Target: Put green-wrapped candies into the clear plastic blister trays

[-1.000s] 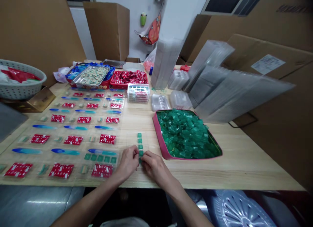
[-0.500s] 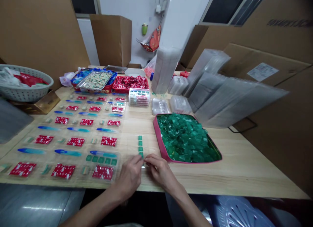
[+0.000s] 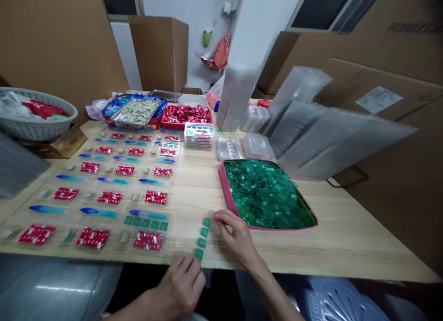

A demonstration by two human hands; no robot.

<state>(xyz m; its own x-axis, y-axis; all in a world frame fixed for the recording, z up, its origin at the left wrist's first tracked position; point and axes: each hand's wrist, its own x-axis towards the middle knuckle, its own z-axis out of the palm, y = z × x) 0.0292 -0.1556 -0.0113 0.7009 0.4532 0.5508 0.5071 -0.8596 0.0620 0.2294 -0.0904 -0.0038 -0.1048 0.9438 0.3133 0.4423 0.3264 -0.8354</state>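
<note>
**Green row slanted between two hands**

Head view: A row of four green sweets (image 3: 201, 242) lies near the front edge of the table (image 3: 346, 238). Its long axis slants from 1 o'clock down to 7 o'clock.

The left hand (image 3: 183, 284) sits at the row's 7 o'clock end. Its fingers are curled, with the tips just beside the nearest sweet.

The right hand (image 3: 238, 238) lies at 3 o'clock of the row. Its fingers are loosely stretched and hold nothing that shows, and the forefinger reaches towards the far sweet at 1 o'clock. Both hands are close, the left being nearer the near end.

The pink tray (image 3: 226, 192) heaped with green sweets stands at 1 o'clock of the right hand.

The sweets seem to sit in a clear blister, but its outline is lost against the wood. Whether the left fingertips pinch its edge cannot be told. The left wrist is cut off by the frame.
</note>
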